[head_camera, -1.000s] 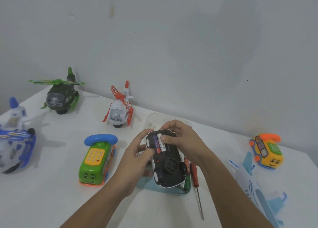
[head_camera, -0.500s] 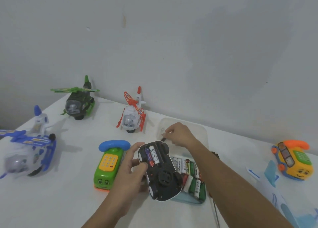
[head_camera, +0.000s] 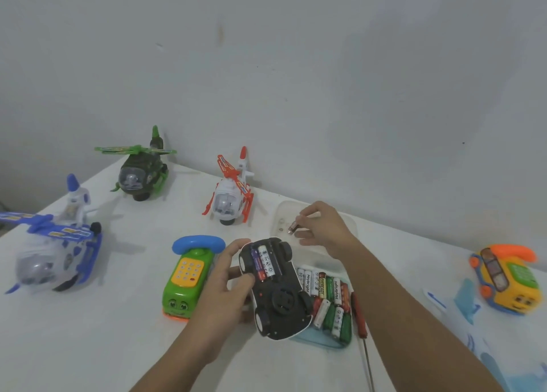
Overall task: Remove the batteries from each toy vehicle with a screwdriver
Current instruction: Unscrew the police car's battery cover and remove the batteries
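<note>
Our left grip (head_camera: 225,285) is curled round the black plastic toy car (head_camera: 278,300), thumb on its underside and fingers round its far end, holding it belly-up; its battery bay lies uncovered, and the batteries (head_camera: 263,263) sit in it side by side, a purple one and a white one plain to us. Our right grip (head_camera: 325,229) is closed in a pinch on a small dark-red cylinder (head_camera: 293,228), too small for us to tell what it is, held low over a clear shallow plastic tray (head_camera: 284,211) just behind the car, where two small pale round bits (head_camera: 280,221) lie. The car partly covers a clear box with a light-blue base (head_camera: 322,343), which holds a pile of loose green, white and red batteries (head_camera: 328,297). Just right of that box a red-handled screwdriver (head_camera: 359,314) lies on the white surface (head_camera: 88,347), under our right forearm. Left of the car stands a green phone-shaped toy car with a blue handset (head_camera: 189,276). Farther back, near the grey wall (head_camera: 325,80), stand a white and orange toy helicopter (head_camera: 231,196) and a dark green toy helicopter (head_camera: 139,172), and at far left a blue and white toy helicopter (head_camera: 50,249). At far right we see a yellow phone-shaped toy car with an orange handset (head_camera: 503,276) and a white and light-blue toy aeroplane (head_camera: 473,332)
</note>
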Available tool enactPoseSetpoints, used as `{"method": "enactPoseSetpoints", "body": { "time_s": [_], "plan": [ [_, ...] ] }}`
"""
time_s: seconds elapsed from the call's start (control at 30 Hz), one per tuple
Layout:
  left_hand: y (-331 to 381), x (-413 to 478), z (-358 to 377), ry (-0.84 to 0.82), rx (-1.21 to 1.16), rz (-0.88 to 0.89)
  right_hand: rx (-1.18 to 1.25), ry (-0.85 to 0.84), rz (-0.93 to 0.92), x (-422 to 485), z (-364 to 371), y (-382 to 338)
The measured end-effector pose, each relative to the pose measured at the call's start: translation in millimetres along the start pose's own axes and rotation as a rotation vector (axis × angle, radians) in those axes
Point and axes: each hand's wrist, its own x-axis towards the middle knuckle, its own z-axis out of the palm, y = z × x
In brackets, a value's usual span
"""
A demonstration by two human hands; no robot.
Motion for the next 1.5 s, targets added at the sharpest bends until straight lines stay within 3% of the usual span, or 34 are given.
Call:
{"method": "enactPoseSetpoints", "body": {
  "time_s": [0.13, 0.27, 0.4, 0.63, 0.9, 1.03, 1.2, 1.33, 1.5],
  "plan": [
    [0, 3, 3, -0.002, 0.019, 0.01, 0.457, -0.025, 0.015, -30, -20, -15],
    [0, 5, 9, 0.006, 0.041, 0.019, 0.511, -0.026, -0.004, -63, -31, -25],
    [0, 7, 15, 0.002, 0.033, 0.021, 0.287, -0.059, -0.087, -100, -31, -26],
    [-1, 5, 25, -0.042, 0.033, 0.048, -0.245, 0.258, -0.22, -133, 7, -4],
    [5, 1, 32, -0.093, 0.047, 0.075, -0.435, 0.458, -0.378, -127, 34, 17],
    [7, 0, 31, -0.101, 0.042, 0.072, -0.481, 0.475, -0.398, -124, 35, 20],
    [13, 1, 28, -0.087, 0.009, 0.077, -0.319, 0.418, -0.371, -121, 28, 25],
    [14, 1, 28, -0.105, 0.017, 0.078, 0.087, 0.191, -0.227, -120, 18, 22],
    [17, 0, 31, -0.122, 0.035, 0.093, 0.343, 0.139, -0.103, -118, 13, 19]
  ]
}}
